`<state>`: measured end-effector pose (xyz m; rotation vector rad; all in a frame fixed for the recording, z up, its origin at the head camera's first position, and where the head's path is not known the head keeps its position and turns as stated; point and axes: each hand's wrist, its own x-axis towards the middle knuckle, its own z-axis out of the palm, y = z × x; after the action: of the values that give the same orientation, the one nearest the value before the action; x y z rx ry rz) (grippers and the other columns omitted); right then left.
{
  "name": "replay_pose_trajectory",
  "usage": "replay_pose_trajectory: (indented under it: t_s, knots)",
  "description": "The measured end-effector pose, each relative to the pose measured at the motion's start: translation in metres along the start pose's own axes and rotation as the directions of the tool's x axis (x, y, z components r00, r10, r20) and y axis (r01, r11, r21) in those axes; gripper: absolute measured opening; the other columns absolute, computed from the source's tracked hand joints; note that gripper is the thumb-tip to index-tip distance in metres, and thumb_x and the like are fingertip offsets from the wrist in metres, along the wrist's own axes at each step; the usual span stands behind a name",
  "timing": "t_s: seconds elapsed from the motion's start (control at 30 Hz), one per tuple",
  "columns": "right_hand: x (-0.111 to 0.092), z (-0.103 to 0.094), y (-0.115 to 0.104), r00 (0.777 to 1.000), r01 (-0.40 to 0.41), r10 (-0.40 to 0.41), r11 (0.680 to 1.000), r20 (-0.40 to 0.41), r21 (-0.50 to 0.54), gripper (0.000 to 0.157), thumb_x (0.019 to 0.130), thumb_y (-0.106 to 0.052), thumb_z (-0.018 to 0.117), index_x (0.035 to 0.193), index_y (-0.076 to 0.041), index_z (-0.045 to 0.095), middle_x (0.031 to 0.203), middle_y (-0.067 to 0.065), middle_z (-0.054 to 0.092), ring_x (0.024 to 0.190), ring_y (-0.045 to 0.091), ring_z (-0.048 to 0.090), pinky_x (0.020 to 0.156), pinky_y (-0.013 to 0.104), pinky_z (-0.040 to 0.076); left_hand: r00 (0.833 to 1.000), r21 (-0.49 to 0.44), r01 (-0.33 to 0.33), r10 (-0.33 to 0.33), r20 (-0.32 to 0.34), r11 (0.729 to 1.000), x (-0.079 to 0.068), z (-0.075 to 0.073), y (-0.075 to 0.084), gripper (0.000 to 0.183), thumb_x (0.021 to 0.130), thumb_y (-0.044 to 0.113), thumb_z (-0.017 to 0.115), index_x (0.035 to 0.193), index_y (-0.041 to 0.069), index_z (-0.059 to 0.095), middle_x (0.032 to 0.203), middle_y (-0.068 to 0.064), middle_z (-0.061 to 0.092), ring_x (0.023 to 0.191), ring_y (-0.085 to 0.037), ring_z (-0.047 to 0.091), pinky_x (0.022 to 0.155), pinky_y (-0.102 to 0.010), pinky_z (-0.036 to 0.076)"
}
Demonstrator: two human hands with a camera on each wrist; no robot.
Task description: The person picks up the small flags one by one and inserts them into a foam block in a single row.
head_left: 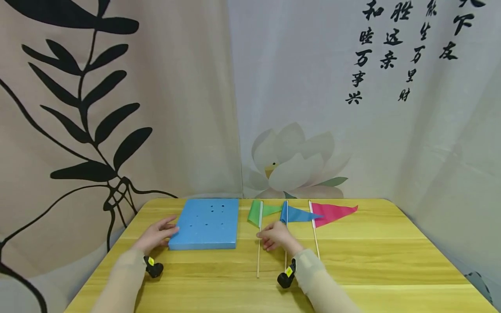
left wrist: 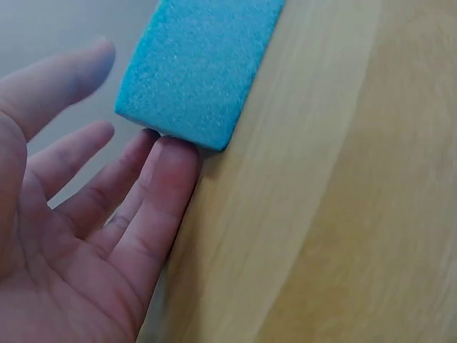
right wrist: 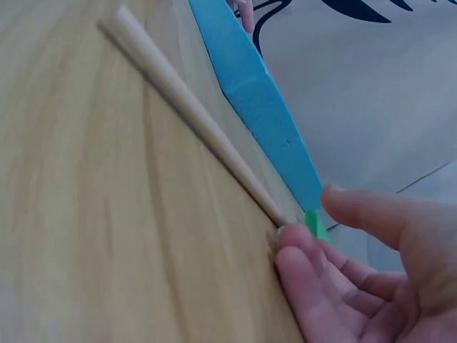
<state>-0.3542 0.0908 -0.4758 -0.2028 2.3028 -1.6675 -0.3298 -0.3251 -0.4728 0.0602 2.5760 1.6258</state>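
A blue foam block [head_left: 219,234] with several small holes in its top lies flat toward the back of the table. At its left side is my left hand [head_left: 156,234], its fingertips touching the block's edge and the thumb apart from it. To the right of the block lies a green flag [head_left: 254,214] on a thin wooden stick [right wrist: 193,107]. My right hand [head_left: 278,237] touches this stick below the cloth with its fingertips; in the right wrist view the thumb stands away from it. A blue flag [head_left: 300,214] lies partly under the right hand and forearm.
A pink flag [head_left: 334,213] on its stick lies to the right of the blue one. All of it rests on a wooden table [head_left: 391,261]. Behind the table hangs a curtain [head_left: 195,108] printed with dark leaves, a lotus and characters.
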Motion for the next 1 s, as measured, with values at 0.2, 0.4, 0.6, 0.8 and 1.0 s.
replay_pose_trajectory:
  t_s: [0.2,0.4,0.6,0.8,1.0]
  knots:
    - [0.0,0.005,0.001,0.998,0.008,-0.012,0.998,-0.064,-0.055,0.025,0.084,-0.022,0.077,0.081,0.001,0.068,0.064,0.011,0.063,0.047,0.017,0.059,0.049,0.035,0.055,1.0,-0.011,-0.013,0.013,-0.022,1.0,0.002,0.003,-0.003,0.069,0.094,0.03,0.066,0.148,-0.001,0.036,0.138,-0.028,0.043,0.114,-0.035,0.053,0.079,-0.036,0.052]
    - [0.004,0.007,0.001,0.994,0.033,-0.045,0.993,-0.097,-0.117,0.03,0.082,-0.021,0.079,0.068,0.002,0.066,0.055,0.009,0.06,0.042,0.017,0.058,0.045,0.036,0.053,0.999,-0.025,-0.045,0.045,-0.024,0.999,-0.001,0.003,-0.004,0.064,0.095,0.028,0.065,0.147,0.001,0.041,0.139,-0.026,0.044,0.112,-0.031,0.054,0.077,-0.034,0.051]
    - [0.004,0.011,0.004,0.991,0.045,-0.064,0.987,-0.121,-0.152,0.034,0.08,-0.021,0.081,0.061,0.001,0.063,0.051,0.009,0.059,0.039,0.017,0.056,0.042,0.036,0.052,0.997,-0.009,-0.06,0.06,-0.049,0.998,-0.009,0.007,-0.007,0.06,0.096,0.026,0.063,0.146,0.001,0.042,0.142,-0.027,0.043,0.115,-0.032,0.053,0.077,-0.032,0.051]
    - [0.005,0.013,0.008,0.986,0.047,-0.072,0.986,-0.152,-0.163,0.033,0.078,-0.018,0.083,0.059,0.0,0.063,0.049,0.008,0.059,0.038,0.017,0.056,0.041,0.035,0.051,0.997,-0.013,-0.063,0.063,-0.045,0.998,-0.009,0.008,-0.011,0.061,0.097,0.028,0.062,0.147,0.002,0.041,0.143,-0.027,0.041,0.118,-0.036,0.051,0.079,-0.031,0.05]
    - [0.005,0.015,0.009,0.978,0.07,-0.104,0.981,-0.183,-0.182,0.031,0.076,-0.015,0.083,0.057,-0.002,0.063,0.047,0.006,0.058,0.036,0.016,0.056,0.04,0.035,0.051,0.997,-0.006,-0.061,0.061,-0.053,0.998,-0.008,0.009,-0.012,0.061,0.096,0.03,0.062,0.146,0.001,0.042,0.143,-0.026,0.042,0.119,-0.037,0.051,0.081,-0.031,0.05]
